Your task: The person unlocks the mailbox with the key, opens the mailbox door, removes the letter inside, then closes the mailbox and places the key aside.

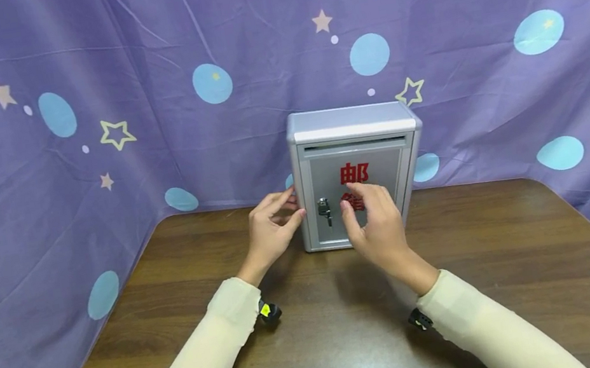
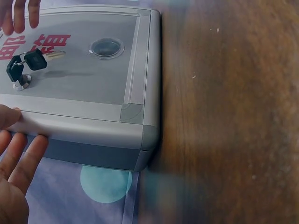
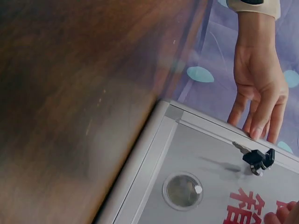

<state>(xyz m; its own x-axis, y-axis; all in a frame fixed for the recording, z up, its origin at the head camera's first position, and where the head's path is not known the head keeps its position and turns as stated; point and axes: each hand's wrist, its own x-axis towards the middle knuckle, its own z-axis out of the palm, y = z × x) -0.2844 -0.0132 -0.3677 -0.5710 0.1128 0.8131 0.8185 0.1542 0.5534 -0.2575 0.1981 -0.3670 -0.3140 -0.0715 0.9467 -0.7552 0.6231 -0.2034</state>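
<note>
A grey metal mailbox [image 1: 352, 123] with red characters stands upright at the back of the table. Its door has a lock with keys [image 1: 324, 208] hanging from it. My left hand [image 1: 270, 230] is at the box's left side, its thumb and fingertips touching the edge, as the right wrist view also shows for the left hand [image 3: 259, 79]. In front of the door my right hand [image 1: 379, 222] hovers, thumb and fingers spread apart with nothing between them. A round window [image 3: 182, 190] low on the door shows in both wrist views; in the head view the right hand hides it.
The brown wooden table [image 1: 321, 347] extends to both sides of the box. Behind it hangs a purple curtain [image 1: 258, 22] with stars and blue dots, close to the box's back. A slot [image 1: 355, 143] runs across the front near the top.
</note>
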